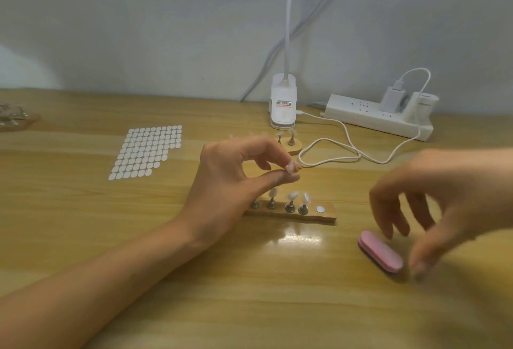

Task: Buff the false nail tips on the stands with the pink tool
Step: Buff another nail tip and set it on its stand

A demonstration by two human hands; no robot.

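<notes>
Your left hand (236, 176) has a tight little grip going: thumb and index fingertip pinch one false nail tip (290, 168), held in the air above the near stand (326, 215), with the other fingers loosely curled over it. Your right hand (449, 198) is motion-blurred, but the grip is wide, fingers spread and curving down, holding nothing. It hovers right over the pink tool (381, 251), which lies flat on the table (249, 293) at lower right of the frame. The thumb tip is just beside the tool's right end, and I can't tell if it touches.

The near stand is a wooden strip at centre frame with four metal posts. Three posts clearly carry nail tips (292, 196), and the leftmost is partly hidden behind your left hand. A bare round disc (320, 209) sits near its right end. A second stand (296, 149) peeks out behind your left hand, two posts showing.

The table is glossy yellowish wood with lamp glare just below the near stand, and the wall (138, 29) behind is pale. A sheet of white oval stickers (147, 151) lies left of centre. The clip lamp base (283, 107) and power strip (369, 116) sit along the back edge, with a white cable (330, 154) looping out in front of them.

Bare wood runs along the whole bottom of the frame and between the near stand and the pink tool.
</notes>
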